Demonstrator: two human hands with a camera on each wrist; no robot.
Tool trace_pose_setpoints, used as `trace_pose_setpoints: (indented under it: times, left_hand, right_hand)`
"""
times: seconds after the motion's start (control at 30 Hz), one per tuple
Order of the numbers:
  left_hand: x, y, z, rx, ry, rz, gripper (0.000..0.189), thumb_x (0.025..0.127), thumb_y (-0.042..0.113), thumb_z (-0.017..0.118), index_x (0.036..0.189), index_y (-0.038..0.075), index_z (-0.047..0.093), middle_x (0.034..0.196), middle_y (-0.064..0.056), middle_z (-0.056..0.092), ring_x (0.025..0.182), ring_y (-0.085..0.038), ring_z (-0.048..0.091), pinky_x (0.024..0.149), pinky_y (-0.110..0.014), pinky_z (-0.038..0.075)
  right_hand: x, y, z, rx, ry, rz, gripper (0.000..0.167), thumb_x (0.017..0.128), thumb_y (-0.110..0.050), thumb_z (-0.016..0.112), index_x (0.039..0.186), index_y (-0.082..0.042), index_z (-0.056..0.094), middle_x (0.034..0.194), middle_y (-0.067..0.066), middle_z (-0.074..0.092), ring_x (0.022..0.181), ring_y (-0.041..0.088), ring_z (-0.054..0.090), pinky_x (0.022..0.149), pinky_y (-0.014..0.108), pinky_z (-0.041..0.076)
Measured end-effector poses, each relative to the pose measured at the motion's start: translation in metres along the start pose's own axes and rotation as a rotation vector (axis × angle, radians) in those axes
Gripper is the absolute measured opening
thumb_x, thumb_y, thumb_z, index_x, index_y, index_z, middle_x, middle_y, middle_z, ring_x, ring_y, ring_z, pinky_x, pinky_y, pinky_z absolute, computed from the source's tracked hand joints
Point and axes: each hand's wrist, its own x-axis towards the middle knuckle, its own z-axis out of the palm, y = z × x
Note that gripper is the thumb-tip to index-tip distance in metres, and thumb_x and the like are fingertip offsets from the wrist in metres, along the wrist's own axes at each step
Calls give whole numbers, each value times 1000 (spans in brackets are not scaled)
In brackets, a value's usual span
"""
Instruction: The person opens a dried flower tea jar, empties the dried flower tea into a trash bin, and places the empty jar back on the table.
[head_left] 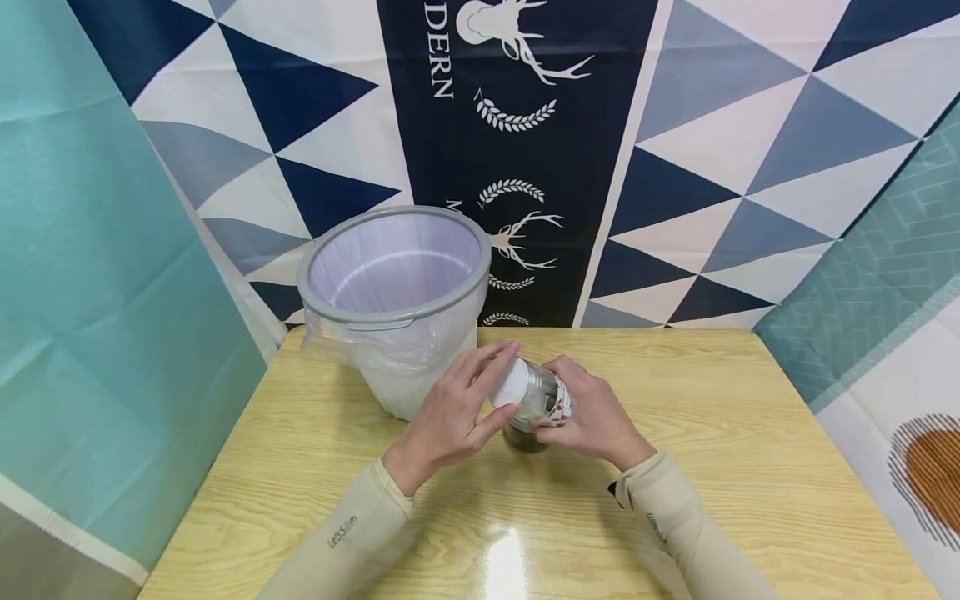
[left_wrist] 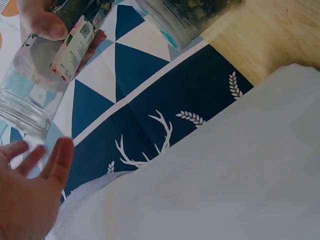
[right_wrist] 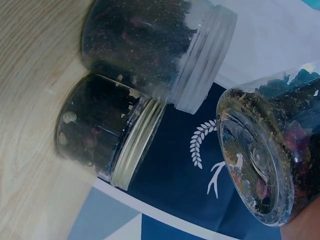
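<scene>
My right hand [head_left: 592, 412] grips a clear jar [right_wrist: 272, 150] around its labelled side, tilted with its white-topped end [head_left: 511, 383] toward my left hand. Dark dried leaves and reddish bits lie inside the jar. My left hand [head_left: 453, 408] is beside that end, thumb and fingers spread either side of it; whether they touch it I cannot tell. In the left wrist view the ridged clear rim [left_wrist: 22, 117] is just above the left fingertips. Two more jars stand on the table in the right wrist view: one with a clear ridged lid [right_wrist: 205, 60], another with a metallic lid [right_wrist: 137, 145].
A lilac bucket [head_left: 393, 315] with a grey rim and a clear plastic liner stands at the back left of the wooden table [head_left: 712, 467]. Patterned cloth [head_left: 690, 167] hangs behind the table, and a teal sheet [head_left: 127, 292] on the left.
</scene>
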Motion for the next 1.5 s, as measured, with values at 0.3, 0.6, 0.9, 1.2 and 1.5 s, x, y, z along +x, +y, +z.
trace_pose_setpoints:
  times: [0.3,0.6,0.9,1.2,1.5]
  left_hand:
    - [3,-4,0,-31,11,205,45,111,31,42,150,11,52,155,-12,51,146,-29,46,125,-38,34]
    - [4,0,2,28,48,70,56,109,47,44,149,9,54,142,-12,59,127,-26,59,111,-36,48]
    - [2,-3,1,5,14,206,52,109,37,46,152,7,49,157,-13,50,150,-30,42,124,-42,34]
    - [3,-2,1,48,31,154,51,109,38,48,149,7,53,149,-11,58,137,-28,55,120,-36,40]
    - [2,-1,4,40,41,125,61,111,46,35,153,2,46,155,-14,51,144,-32,47,124,-40,35]
  right_hand:
    - [-1,1,-2,6,-4,-1,71,57,-22,93,119,-12,59,100,-2,66,84,11,64,69,30,57]
    - [-1,1,0,-20,-14,-2,70,55,-24,92,115,-11,59,99,-2,64,81,12,63,68,29,57]
    - [-2,2,-2,-6,-9,-1,70,57,-22,92,117,-12,58,98,-2,66,81,10,65,68,29,57]
    - [-2,1,-2,-30,-12,-6,71,56,-24,93,116,-11,59,99,-1,65,82,12,64,69,31,58]
    - [-5,1,-4,-30,-18,9,71,56,-25,92,117,-10,60,102,-1,65,81,11,63,68,29,57]
